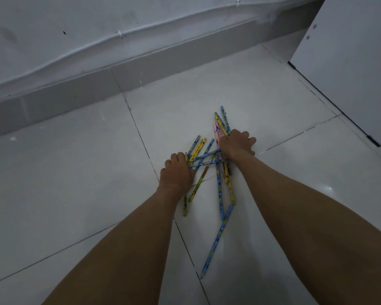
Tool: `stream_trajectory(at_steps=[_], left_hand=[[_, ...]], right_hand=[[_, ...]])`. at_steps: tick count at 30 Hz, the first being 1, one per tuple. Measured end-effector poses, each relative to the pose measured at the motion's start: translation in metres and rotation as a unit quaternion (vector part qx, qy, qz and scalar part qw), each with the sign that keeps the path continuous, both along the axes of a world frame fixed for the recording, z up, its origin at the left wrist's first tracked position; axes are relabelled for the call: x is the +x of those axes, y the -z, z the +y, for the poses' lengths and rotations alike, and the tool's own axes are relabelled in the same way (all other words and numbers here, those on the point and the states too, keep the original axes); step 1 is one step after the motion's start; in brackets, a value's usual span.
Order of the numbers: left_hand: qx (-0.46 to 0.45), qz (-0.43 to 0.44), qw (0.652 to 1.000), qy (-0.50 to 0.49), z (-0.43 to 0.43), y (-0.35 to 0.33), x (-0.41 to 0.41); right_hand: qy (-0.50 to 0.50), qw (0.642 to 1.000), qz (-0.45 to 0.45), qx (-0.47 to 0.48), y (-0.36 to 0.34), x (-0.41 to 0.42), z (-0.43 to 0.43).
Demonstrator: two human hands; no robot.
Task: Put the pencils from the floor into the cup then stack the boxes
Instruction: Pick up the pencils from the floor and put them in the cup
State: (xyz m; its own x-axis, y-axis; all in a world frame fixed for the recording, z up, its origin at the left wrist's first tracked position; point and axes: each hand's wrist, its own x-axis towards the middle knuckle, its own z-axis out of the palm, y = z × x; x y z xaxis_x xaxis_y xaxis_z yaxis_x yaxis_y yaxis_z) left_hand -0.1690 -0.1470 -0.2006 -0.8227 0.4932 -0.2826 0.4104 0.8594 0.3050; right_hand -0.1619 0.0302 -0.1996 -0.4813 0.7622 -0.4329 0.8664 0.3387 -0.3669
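Pencils (219, 194): roughly a dozen, though overlap blocks an exact count, piled on the floor (75, 172) just right of the dark grout line (141, 137). Long axes mostly run from the wall (75, 29) to the person; two blue ones lie crosswise. One blue pencil (218, 241) trails off the near end, tip toward the person. Two hands, arms stretched out, knuckles up. Left hand (177, 170) has fingers curled over pencils on the pile's grout-line side. Right hand (237, 144) is clenched round a bunch on the far side.

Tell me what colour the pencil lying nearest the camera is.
The lone pencil is blue with yellowish print; head view.
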Motion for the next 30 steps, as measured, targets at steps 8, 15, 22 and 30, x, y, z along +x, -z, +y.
stream_trajectory(at_steps=[8,15,22,30], left_hand=[[0.043,-0.045,0.995,-0.08,-0.005,-0.009,0.007],[0.049,-0.088,0.994,-0.049,-0.015,-0.018,0.017],[0.08,-0.105,0.985,-0.115,-0.019,-0.022,0.025],[0.17,-0.13,0.956,-0.201,-0.02,-0.016,0.023]], right_hand=[[0.002,0.999,0.05,0.005,0.001,0.021,-0.001],[0.04,0.996,0.076,0.01,0.004,0.039,-0.002],[-0.145,0.984,0.023,0.105,0.009,0.063,-0.005],[-0.255,0.958,-0.011,0.133,0.007,0.082,-0.015]])
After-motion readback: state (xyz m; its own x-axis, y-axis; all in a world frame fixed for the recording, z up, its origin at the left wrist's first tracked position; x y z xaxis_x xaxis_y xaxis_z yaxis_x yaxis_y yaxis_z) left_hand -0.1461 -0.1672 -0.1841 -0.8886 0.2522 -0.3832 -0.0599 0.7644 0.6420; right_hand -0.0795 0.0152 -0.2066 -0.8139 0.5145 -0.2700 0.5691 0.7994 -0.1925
